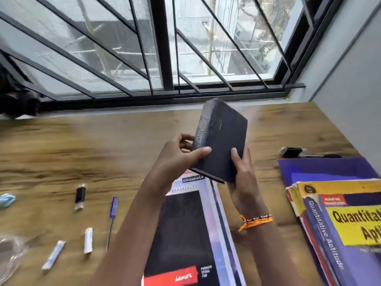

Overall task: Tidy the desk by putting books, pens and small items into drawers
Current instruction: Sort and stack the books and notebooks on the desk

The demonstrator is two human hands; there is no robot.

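A: Where is the thick dark hardcover book now?

B: It is lifted above the wooden counter, tilted, its long axis pointing up and away toward the barred window; both hands have it. The left hand takes the spine side, thumb laid over the cover; the right hand has its grip curled round the lower right edge.

A: Which way must it go?

B: I cannot see any drawer; so the direction is only a guess. Both hands are equally near, the book lies between them.

A: What is around it?

B: Directly below is a black and red spiral pad; at right a stack of yellow and blue textbooks on a purple folder; at left a blue pen and small white and black items; these I think can be knocked if the book comes down low.
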